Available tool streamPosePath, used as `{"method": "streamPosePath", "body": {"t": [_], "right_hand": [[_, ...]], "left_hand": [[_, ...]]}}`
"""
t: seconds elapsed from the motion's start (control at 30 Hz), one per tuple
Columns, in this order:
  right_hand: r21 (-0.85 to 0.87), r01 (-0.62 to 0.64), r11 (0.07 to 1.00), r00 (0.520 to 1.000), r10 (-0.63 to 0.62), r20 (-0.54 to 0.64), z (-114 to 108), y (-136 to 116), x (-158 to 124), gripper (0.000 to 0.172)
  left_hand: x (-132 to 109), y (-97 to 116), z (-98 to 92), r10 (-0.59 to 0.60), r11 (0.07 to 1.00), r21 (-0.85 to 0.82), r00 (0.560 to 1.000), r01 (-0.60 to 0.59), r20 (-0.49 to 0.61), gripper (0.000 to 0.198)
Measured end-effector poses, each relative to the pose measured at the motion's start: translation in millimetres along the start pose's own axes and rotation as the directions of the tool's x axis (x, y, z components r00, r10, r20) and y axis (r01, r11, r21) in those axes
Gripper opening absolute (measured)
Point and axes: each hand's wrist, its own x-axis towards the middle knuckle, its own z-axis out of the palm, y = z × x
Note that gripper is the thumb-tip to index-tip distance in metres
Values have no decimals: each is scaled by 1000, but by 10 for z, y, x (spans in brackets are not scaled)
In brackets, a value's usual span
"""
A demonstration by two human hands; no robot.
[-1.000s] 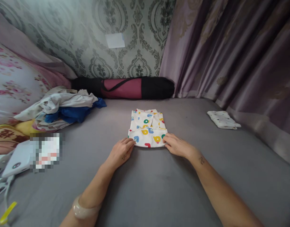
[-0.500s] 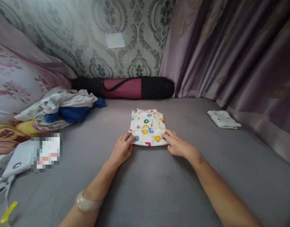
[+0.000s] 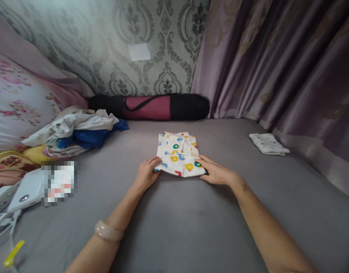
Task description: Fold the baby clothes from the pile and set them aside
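Note:
A small folded baby garment point(image 3: 177, 155), white with a colourful print of yellow, blue, red and green shapes, lies in the middle of the grey sheet. Its near part is folded up into a band over the rest. My left hand point(image 3: 147, 172) is closed on the near left corner of this band. At the near right corner, my right hand point(image 3: 215, 170) grips the cloth, thumb side on top and other fingers partly hidden beneath. Between the hands, the near edge sags slightly and looks a little lifted. A pale bangle point(image 3: 108, 231) circles my left forearm.
Another folded white cloth point(image 3: 268, 144) lies at the right. Heaped clothes point(image 3: 83, 129) and a floral pillow point(image 3: 17, 102) are at the left, near a white power bank point(image 3: 29, 189) with cables. A black and maroon long bag point(image 3: 148, 107) lies along the wall.
Both hands have shifted their hold at the near corners, the right fingers going further under the cloth. The near edge now bows, and a green print shows beside my right hand.

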Motion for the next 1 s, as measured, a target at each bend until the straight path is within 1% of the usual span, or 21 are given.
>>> {"method": "streamPosePath", "body": {"t": [0.07,0.13,0.2,0.3,0.33,0.4,0.5,0.6,0.67,0.73,0.8,0.87,0.93,1.0], "right_hand": [[-16,-2,1000,999,1,-38,32,30,27,65],[-25,-7,1000,997,5,-82,66,62,57,64],[-18,-7,1000,995,5,-102,91,90,83,69],[22,43,999,996,-41,-81,115,115,109,77],[35,58,998,995,-55,-84,126,123,118,78],[43,75,996,989,-69,-132,160,142,144,75],[44,80,996,961,-66,-269,236,190,199,65],[79,144,986,917,-103,-385,302,242,254,58],[106,218,970,890,-153,-430,313,257,276,54],[143,272,952,874,-181,-451,288,246,276,49],[195,289,937,882,-181,-436,225,207,252,47],[255,276,927,909,-165,-383,134,147,205,44],[311,236,921,940,-135,-315,30,80,145,41],[353,164,921,969,-84,-231,-72,18,83,36]], "left_hand": [[22,-8,1,-3,1000,-9,1000,3,4,33],[39,-6,-11,2,999,-45,1000,-2,5,35],[54,0,-29,-2,996,-92,1000,3,6,38],[76,14,-51,-31,990,-136,1000,31,1,39],[84,19,-56,-43,989,-141,999,42,0,38],[97,30,-63,-64,987,-145,998,63,-2,35],[108,41,-64,-66,987,-150,998,65,0,32],[111,38,-59,-63,986,-153,998,63,2,33],[113,29,-57,-68,986,-155,998,68,4,34],[116,19,-61,-58,983,-175,998,57,1,34],[113,14,-79,-28,976,-218,1000,27,-3,34],[96,22,-118,3,964,-266,1000,-4,-5,35],[61,46,-179,18,952,-306,1000,-15,5,37],[10,82,-261,13,939,-344,999,1,39,39]]}}
